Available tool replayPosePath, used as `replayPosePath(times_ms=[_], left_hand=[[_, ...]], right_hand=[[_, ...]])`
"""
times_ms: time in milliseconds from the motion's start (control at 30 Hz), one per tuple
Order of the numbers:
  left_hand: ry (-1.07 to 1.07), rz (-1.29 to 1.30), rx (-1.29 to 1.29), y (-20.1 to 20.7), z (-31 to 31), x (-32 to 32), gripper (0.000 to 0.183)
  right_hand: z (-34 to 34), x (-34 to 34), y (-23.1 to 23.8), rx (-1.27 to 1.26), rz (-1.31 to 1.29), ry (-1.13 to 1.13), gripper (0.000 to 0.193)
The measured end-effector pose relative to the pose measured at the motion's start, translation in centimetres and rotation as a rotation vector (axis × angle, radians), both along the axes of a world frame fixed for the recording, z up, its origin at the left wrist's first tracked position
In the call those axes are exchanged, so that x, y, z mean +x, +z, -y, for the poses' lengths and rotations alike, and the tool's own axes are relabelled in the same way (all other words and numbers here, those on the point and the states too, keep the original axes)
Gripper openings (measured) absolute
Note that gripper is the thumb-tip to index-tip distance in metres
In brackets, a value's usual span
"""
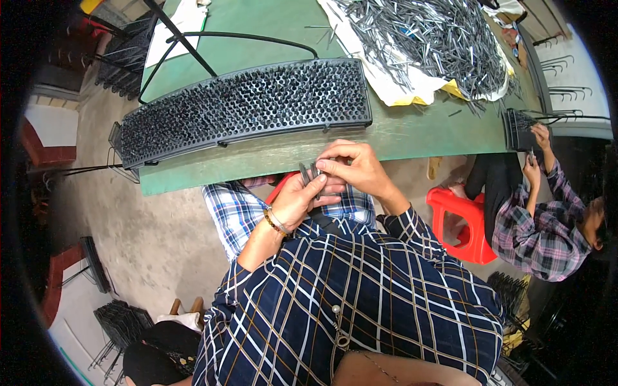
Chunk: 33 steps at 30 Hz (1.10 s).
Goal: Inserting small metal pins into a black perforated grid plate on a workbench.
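My left hand (297, 198) grips a small bundle of grey metal pins (308, 174) just below the green table's front edge. My right hand (354, 166) pinches the top of the same bundle from the right, fingers closed on the pin ends. Just beyond my hands, a long black perforated tray (244, 106) lies across the green table (412, 132), its holes filled with many upright pins. A beaded bracelet sits on my left wrist. My lap in blue checked cloth lies under both hands.
A large heap of loose grey pins (431, 38) lies on white and yellow sheeting at the table's far right. Another person (541, 212) sits at the right beside a red plastic stool (460, 222), handling a small black tray (518, 128). Black wire racks stand on the concrete floor at left.
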<state>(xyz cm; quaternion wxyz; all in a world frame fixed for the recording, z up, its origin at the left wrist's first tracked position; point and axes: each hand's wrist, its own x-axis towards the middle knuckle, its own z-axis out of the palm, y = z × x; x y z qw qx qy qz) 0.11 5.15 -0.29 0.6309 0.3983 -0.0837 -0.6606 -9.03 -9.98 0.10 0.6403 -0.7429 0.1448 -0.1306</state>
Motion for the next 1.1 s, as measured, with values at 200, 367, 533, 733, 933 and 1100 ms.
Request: replayPosePath(times_ms=[200,367,533,733,933,1100], left_hand=[[0.022,0.031,0.055,-0.5,0.0,-0.1,0.031],[0.099,0.103,0.141,-0.3,0.4,-0.1,0.031],[0.165,0.223,0.134,-0.5,1.1,-0.6,0.032],[0.234,0.248,0.147,-1.3,0.4,-0.6,0.032],[0.256,0.435,0.121,-1.4,0.4,-0.8,0.033],[0.187,0.598,0.182,-1.3,0.3,-0.8,0.03]], right_hand=[[0.1,-0.5,-0.5,0.151,-0.116,-0.028,0.018],[-0.1,-0.4,-1.2,0.356,-0.102,-0.107,0.018],[-0.3,-0.5,-0.3,0.379,-0.096,-0.18,0.017],[-1.0,0.0,-1.2,0.42,-0.094,-0.201,0.018],[-2.0,0.0,-1.3,0.419,-0.028,-0.318,0.017],[-1.7,-0.4,-0.8,0.358,-0.117,-0.287,0.017]])
